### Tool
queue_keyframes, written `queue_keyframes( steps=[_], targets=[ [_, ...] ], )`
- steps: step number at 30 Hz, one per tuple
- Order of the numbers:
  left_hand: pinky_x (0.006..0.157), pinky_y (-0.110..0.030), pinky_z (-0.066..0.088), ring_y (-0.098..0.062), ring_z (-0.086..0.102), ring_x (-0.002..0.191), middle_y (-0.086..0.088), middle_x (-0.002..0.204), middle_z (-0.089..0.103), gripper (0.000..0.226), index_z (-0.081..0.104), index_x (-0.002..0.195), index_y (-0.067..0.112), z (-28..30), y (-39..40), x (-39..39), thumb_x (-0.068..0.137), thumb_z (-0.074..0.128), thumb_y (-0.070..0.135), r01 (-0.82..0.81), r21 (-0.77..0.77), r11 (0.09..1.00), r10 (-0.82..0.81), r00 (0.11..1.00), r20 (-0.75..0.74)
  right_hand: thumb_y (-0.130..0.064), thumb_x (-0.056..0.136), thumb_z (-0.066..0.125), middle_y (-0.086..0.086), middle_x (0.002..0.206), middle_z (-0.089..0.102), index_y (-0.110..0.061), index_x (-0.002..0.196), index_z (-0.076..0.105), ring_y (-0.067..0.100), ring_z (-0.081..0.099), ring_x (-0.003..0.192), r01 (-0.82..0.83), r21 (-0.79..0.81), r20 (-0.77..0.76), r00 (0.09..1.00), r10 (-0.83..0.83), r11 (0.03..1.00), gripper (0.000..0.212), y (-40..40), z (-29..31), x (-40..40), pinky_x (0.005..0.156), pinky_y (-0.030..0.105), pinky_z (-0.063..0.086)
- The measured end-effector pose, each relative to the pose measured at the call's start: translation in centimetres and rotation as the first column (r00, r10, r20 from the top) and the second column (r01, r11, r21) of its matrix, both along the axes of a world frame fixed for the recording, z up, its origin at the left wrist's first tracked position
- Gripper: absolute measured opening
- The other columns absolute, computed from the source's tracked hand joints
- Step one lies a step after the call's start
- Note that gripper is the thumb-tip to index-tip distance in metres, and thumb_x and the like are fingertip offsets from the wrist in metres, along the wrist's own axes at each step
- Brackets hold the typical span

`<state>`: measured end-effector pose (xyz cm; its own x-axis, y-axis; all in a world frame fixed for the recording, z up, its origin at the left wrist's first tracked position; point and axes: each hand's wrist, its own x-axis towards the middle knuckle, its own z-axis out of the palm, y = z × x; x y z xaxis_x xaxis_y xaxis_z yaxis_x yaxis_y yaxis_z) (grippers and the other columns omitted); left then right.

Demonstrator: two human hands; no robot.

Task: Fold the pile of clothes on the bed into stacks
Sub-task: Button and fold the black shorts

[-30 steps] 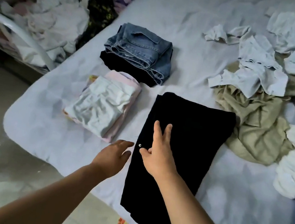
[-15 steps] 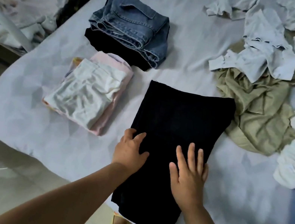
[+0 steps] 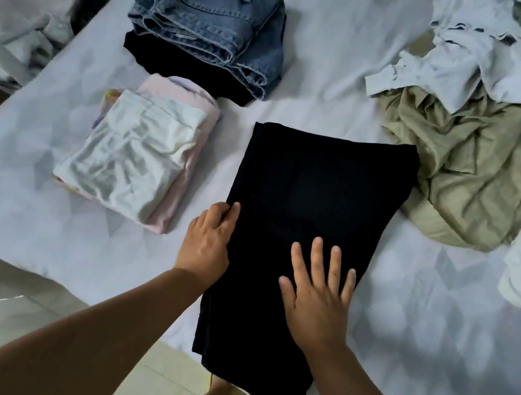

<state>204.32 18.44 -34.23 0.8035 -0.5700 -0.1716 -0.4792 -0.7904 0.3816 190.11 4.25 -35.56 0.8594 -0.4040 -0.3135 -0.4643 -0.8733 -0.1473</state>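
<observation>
on the bed [image 3: 310, 66], left hand [image 3: 207, 243] grips the black garment's [image 3: 316, 189] edge; right hand [image 3: 318, 298] presses it flat.

Black garment [image 3: 314, 200] up front, faded blue jeans [image 3: 214, 18] over a black fold [image 3: 184, 69], white top [image 3: 126, 159] on pink [image 3: 186, 156], khaki heap [image 3: 458, 173], pale diamond-patterned bedsheet [image 3: 440, 316].

No text, label, brand or number could be read anywhere. The folded jeans [image 3: 213, 22] showed only plain stitching, and the black garment [image 3: 316, 186] and the bed [image 3: 325, 80] sheet bore no legible print.
</observation>
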Motion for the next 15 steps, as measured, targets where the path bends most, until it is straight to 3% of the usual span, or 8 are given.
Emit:
queue_keyframes(
  steps=[3,5,7,8,11,15],
  targets=[
    [0.091,-0.046,0.042,-0.038,0.055,0.104,-0.019,0.121,0.052,0.050,0.053,0.130,0.000,0.3,-0.5,0.0,0.080,0.050,-0.002,-0.079,-0.058,0.995,0.076,0.996,-0.052,-0.051,0.098,0.010,0.010,0.152,0.030,-0.025,0.144,0.031,0.035,0.019,0.140,0.045,-0.009,-0.023,0.999,-0.045,0.999,0.057,0.6,-0.5,0.8,0.108,0.055,0.007],
    [0.100,-0.040,0.032,-0.033,0.047,0.117,-0.016,0.130,0.047,0.049,0.046,0.137,0.004,0.9,-0.9,-0.1,0.088,0.050,0.003,-0.133,-0.140,0.981,0.117,0.986,-0.115,-0.054,0.093,0.009,0.008,0.155,0.009,-0.027,0.146,0.017,0.035,0.004,0.143,0.068,0.003,-0.023,0.997,-0.068,0.998,0.060,0.9,-0.5,1.4,0.111,0.054,-0.002],
    [0.097,-0.040,0.035,-0.031,0.047,0.116,-0.017,0.129,0.045,0.055,0.043,0.138,0.004,1.3,-1.2,0.0,0.084,0.049,0.006,-0.090,-0.199,0.976,0.073,0.993,-0.092,-0.056,0.087,-0.001,0.003,0.153,-0.013,-0.030,0.145,-0.001,0.031,-0.018,0.140,0.070,0.059,-0.036,0.997,-0.068,0.996,0.064,1.0,-0.4,1.7,0.111,0.053,-0.015],
    [0.093,-0.042,0.038,-0.030,0.048,0.114,-0.018,0.128,0.047,0.058,0.044,0.138,0.003,1.3,-1.3,0.2,0.080,0.048,0.007,-0.069,-0.206,0.976,0.057,0.996,-0.062,-0.057,0.087,-0.004,0.003,0.153,-0.014,-0.030,0.145,-0.003,0.030,-0.020,0.140,0.077,0.069,-0.012,0.997,-0.076,0.995,0.064,1.1,-0.1,1.8,0.110,0.054,-0.015],
    [0.091,-0.044,0.036,-0.020,0.041,0.117,-0.017,0.130,0.047,0.060,0.043,0.139,0.005,1.1,-1.7,1.2,0.079,0.052,0.005,-0.084,-0.134,0.987,0.088,0.996,0.023,-0.055,0.096,0.003,0.010,0.155,0.010,-0.023,0.147,0.016,0.033,0.004,0.144,0.077,0.027,0.071,0.994,-0.079,0.997,0.062,1.3,0.4,1.7,0.112,0.056,0.001],
    [0.109,-0.037,0.017,-0.020,0.023,0.138,-0.002,0.153,0.018,0.060,0.017,0.150,0.021,0.2,-1.4,0.8,0.096,0.044,0.022,-0.086,0.201,0.976,0.089,0.996,-0.005,-0.049,0.096,0.023,0.015,0.149,0.035,-0.021,0.142,0.039,0.037,0.027,0.139,-0.014,0.028,0.091,0.996,0.011,1.000,0.056,1.1,0.7,0.9,0.110,0.056,0.014]
  ],
)
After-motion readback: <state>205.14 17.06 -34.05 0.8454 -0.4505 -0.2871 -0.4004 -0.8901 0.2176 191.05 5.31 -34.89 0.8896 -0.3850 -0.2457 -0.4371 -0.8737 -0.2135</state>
